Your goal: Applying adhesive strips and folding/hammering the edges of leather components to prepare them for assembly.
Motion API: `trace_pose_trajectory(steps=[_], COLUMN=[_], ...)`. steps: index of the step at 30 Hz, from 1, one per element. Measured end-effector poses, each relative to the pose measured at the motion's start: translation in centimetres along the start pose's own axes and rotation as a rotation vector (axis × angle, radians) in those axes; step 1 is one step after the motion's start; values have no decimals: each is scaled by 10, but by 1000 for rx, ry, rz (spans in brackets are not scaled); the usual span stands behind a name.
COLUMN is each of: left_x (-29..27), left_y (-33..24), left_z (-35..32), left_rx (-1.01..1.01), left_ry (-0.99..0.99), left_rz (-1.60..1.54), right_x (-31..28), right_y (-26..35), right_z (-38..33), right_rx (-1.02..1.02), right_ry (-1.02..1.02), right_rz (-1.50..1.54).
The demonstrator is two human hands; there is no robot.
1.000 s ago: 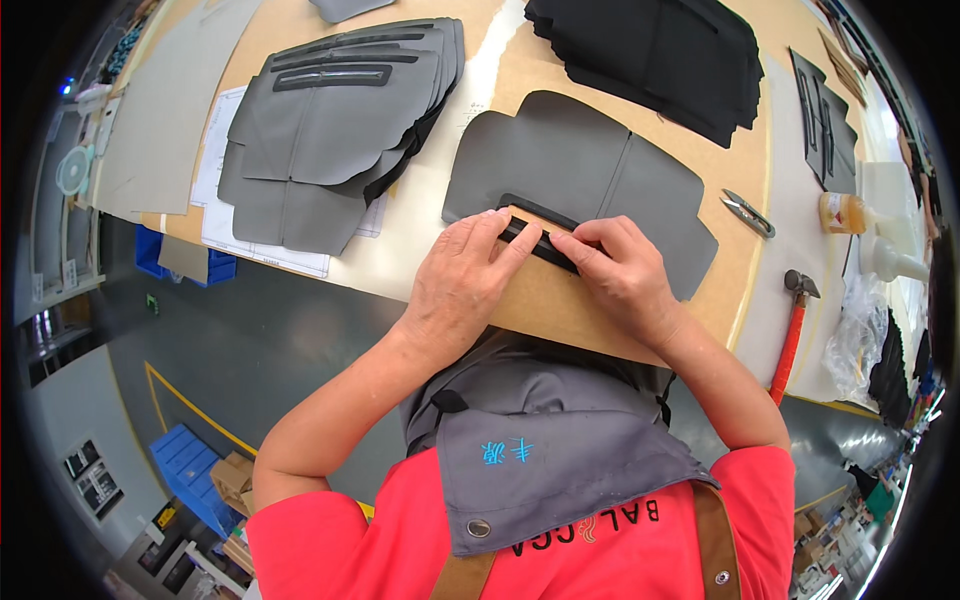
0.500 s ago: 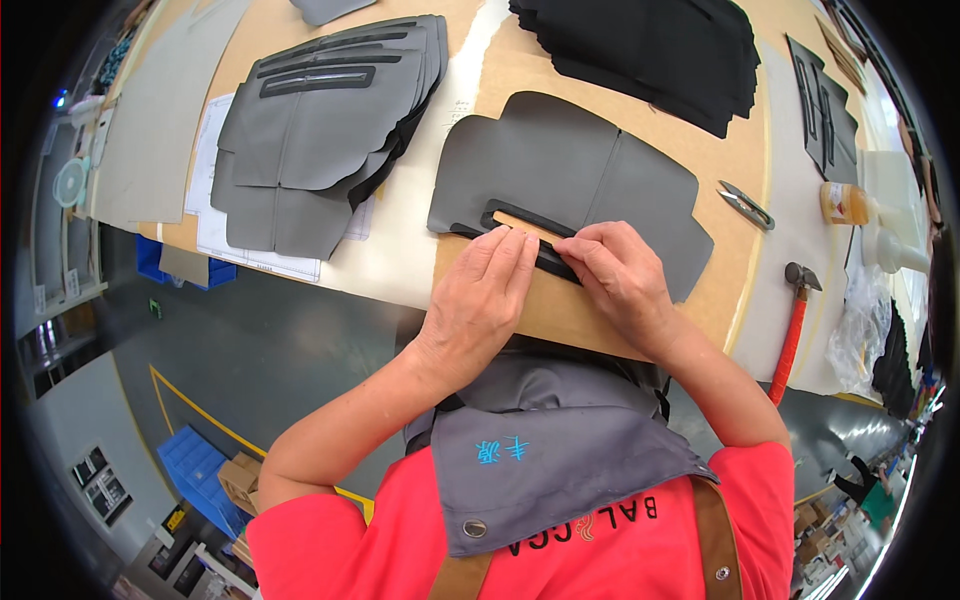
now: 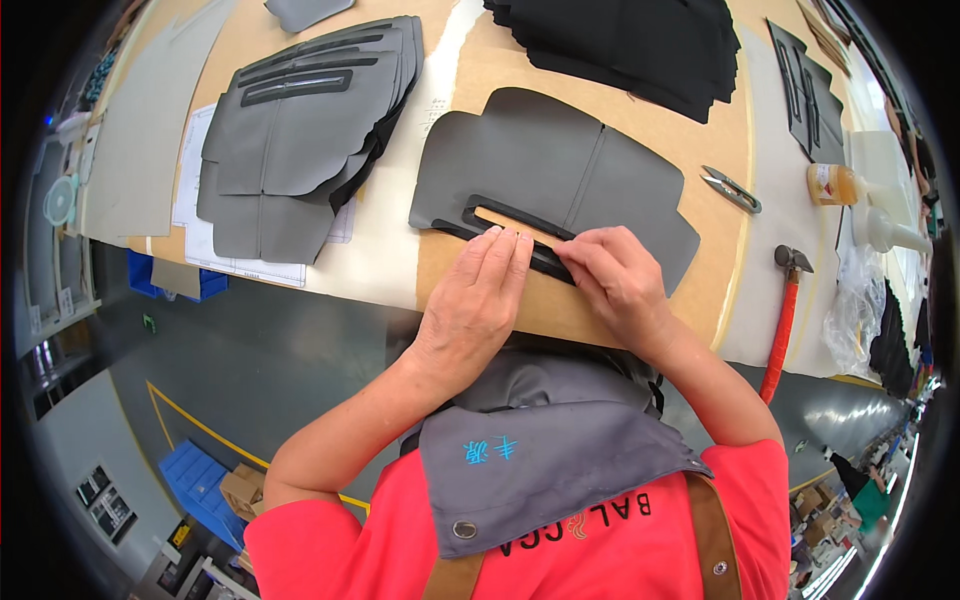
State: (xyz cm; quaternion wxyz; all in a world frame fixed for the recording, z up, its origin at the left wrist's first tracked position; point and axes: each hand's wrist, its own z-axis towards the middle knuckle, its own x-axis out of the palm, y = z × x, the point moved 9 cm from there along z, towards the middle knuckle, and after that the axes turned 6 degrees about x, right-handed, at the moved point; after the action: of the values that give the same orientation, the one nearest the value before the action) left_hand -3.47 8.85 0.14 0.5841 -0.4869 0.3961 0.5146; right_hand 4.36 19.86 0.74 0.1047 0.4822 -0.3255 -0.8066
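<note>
A grey leather-like panel (image 3: 520,140) with a centre seam lies flat on the table in front of me. Near its front edge a long slot is framed by a black strip (image 3: 545,262), and the tan board shows through the opening. My left hand (image 3: 478,295) rests with its fingers stretched side by side, the tips pressing on the strip along the slot's near side. At the slot's right end my right hand (image 3: 618,280) has thumb and forefinger pinched on the black strip. The fingers hide part of the strip.
A stack of grey panels (image 3: 300,140) with black-framed slots lies at left on paper sheets. Black pieces (image 3: 620,50) are piled at the back. To the right are thread snips (image 3: 732,190), a red-handled hammer (image 3: 785,310), a jar (image 3: 832,184) and a plastic bag (image 3: 855,310).
The whole view has shifted slightly, moving the table's contents a little left and up. Both hands stay at the slot in nearly the same pose.
</note>
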Motion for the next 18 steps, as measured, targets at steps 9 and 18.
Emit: trace_pose_trajectory(steps=[9, 18], left_x=[2, -1], left_y=[2, -6], left_z=[-5, -2], left_rx=[-14, 62], left_ry=[12, 41], left_rz=[-96, -73], right_x=[4, 5], right_y=[12, 21], right_z=[-13, -12], right_rx=[-234, -316], right_ry=[94, 128], right_rz=[-129, -193])
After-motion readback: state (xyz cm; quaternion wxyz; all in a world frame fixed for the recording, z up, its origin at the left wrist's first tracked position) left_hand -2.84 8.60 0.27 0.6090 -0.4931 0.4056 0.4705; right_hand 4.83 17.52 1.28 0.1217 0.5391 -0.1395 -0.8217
